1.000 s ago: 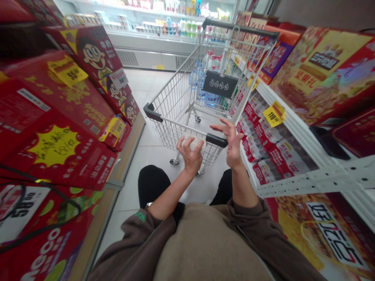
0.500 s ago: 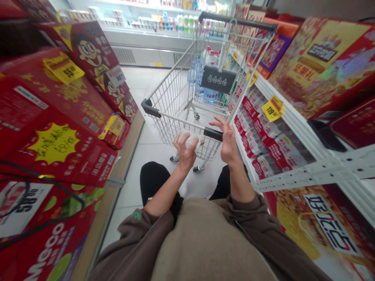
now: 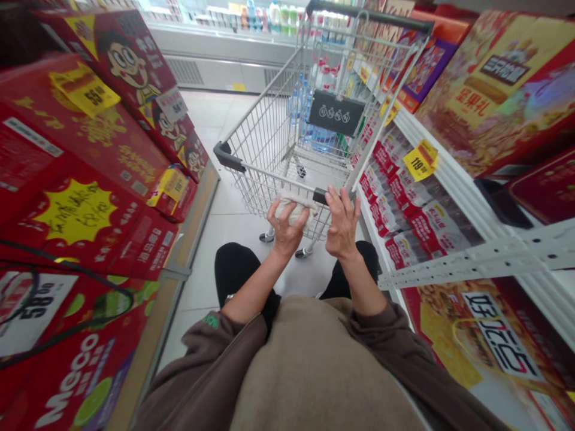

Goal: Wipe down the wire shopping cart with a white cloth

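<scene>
A metal shopping cart (image 3: 265, 137) stands in front of me, its near rim level with my hands. My left hand (image 3: 286, 226) is closed over a crumpled off-white cloth (image 3: 296, 206), pressed to the near rim of the cart. To the right, my right hand (image 3: 342, 222) is at the black corner cap (image 3: 320, 196) on that rim. Its fingers are stretched out, with their tips at the cap; whether they press on it I cannot tell. A dark sign plate (image 3: 336, 112) with white symbols hangs on the cart's wire.
Red gift boxes (image 3: 85, 149) with price tags are stacked at left. On the right, a white shelf (image 3: 462, 197) holds boxes and red-and-white packs (image 3: 417, 221). Bottled water (image 3: 321, 134) shows behind the cart's wires. A refrigerated display (image 3: 215, 42) stands at the back.
My right hand has moved left and slightly down, from beside the corner cap to over its right end. My left hand stays on the cloth, more of which now shows above the fingers.
</scene>
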The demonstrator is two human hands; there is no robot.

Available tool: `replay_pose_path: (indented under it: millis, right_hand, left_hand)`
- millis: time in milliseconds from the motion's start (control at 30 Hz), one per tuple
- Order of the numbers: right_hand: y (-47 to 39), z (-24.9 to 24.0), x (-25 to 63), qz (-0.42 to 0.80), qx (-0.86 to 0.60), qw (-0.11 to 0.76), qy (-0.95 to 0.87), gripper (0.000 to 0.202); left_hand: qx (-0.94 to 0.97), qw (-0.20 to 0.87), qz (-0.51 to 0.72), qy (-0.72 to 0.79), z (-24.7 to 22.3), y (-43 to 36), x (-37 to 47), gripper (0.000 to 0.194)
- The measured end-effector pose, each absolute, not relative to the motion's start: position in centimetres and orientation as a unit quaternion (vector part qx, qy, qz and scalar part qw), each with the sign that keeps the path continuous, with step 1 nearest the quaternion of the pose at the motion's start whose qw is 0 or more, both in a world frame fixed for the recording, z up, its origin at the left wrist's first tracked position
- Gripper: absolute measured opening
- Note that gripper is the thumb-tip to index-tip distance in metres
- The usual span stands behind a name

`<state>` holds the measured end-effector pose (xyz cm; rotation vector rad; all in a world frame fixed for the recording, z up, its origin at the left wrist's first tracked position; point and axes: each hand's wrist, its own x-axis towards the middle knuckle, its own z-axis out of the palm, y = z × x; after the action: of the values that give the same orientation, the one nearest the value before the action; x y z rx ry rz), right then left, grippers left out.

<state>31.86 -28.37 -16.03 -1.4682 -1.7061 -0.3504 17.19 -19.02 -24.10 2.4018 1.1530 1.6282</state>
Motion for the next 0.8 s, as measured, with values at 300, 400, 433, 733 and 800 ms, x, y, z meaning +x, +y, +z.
replay_pose_path:
  millis: [300, 400, 433, 733, 800]
  right_hand:
    - [-27.5, -15.3, 32.6, -0.087, -0.575, 0.429, -0.691, 0.070]
    - [-26.4, -15.0, 33.1, -0.071, -0.572, 0.425, -0.698, 0.071]
    - [-26.1, -14.9, 33.4, -0.065, -0.571, 0.422, -0.701, 0.071]
    - [-23.4, -13.3, 36.0, 0.025, -0.565, 0.462, -0.683, 0.074]
    - [-22.8, -13.0, 36.7, 0.042, -0.564, 0.481, -0.670, 0.078]
  left_hand:
    - [0.782, 0.031, 0.460, 0.420, -25.9, -18.3, 16.3, 0.057]
    - [0.781, 0.056, 0.458, 0.420, -25.5, -18.3, 16.4, 0.057]
    - [0.778, 0.062, 0.460, 0.424, -25.3, -18.2, 16.5, 0.058]
    - [0.671, 0.051, 0.548, 0.496, -22.0, -14.2, 18.7, 0.068]
    - [0.704, 0.055, 0.524, 0.477, -22.1, -14.1, 20.1, 0.068]
